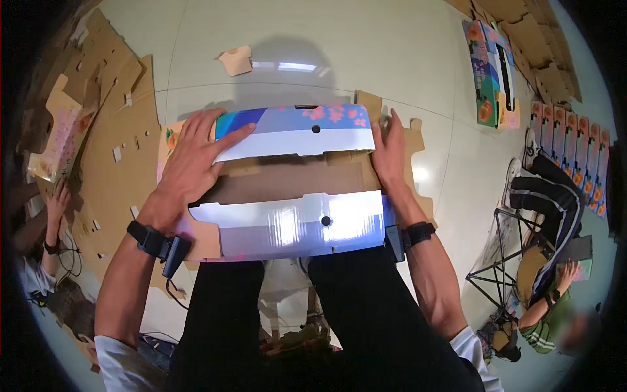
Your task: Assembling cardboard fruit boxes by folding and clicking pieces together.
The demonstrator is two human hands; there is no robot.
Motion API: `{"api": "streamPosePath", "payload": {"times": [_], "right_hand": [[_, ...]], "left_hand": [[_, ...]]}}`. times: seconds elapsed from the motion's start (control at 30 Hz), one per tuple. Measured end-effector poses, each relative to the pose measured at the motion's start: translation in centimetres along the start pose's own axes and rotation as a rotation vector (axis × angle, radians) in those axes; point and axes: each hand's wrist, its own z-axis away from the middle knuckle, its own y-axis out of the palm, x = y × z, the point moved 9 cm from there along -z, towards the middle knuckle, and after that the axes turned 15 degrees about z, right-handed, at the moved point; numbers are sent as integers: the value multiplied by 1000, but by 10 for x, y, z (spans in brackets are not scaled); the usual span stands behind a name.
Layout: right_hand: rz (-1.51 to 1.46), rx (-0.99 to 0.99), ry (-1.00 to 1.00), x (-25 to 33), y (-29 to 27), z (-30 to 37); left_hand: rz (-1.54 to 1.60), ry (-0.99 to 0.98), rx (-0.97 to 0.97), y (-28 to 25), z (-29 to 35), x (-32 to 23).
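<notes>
A printed cardboard box (294, 225) lies across my lap, its top open along the middle between two long white-edged flaps. The far flap (287, 134) carries a blue and pink flower print and a round hole. My left hand (192, 157) grips the box's far left corner, its thumb over the far flap and its fingers along the left end. At the right end, my right hand (390, 153) holds the side with its fingers extended away from me. Brown cardboard shows inside the box. Part of the right hand's grip is hidden behind the flap edge.
Flat brown cardboard sheets (117, 189) cover the floor at left, where another person's hand (59, 199) is near a printed box piece (62, 134). A small cardboard scrap (235, 61) lies ahead. A finished-looking box (490, 75) and a row of boxes (568, 147) stand right, near a seated person (548, 202).
</notes>
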Motion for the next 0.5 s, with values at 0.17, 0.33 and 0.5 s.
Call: {"api": "streamPosePath", "payload": {"times": [0.17,0.33,0.5], "right_hand": [[-549,254,336,-42,21,23],[-351,148,229,-31,29,22],[-500,295,207,-29,42,25]], "left_hand": [[8,-14,-2,1,-1,0],[19,14,3,0,-2,-1],[22,26,-14,0,-4,-1]]}}
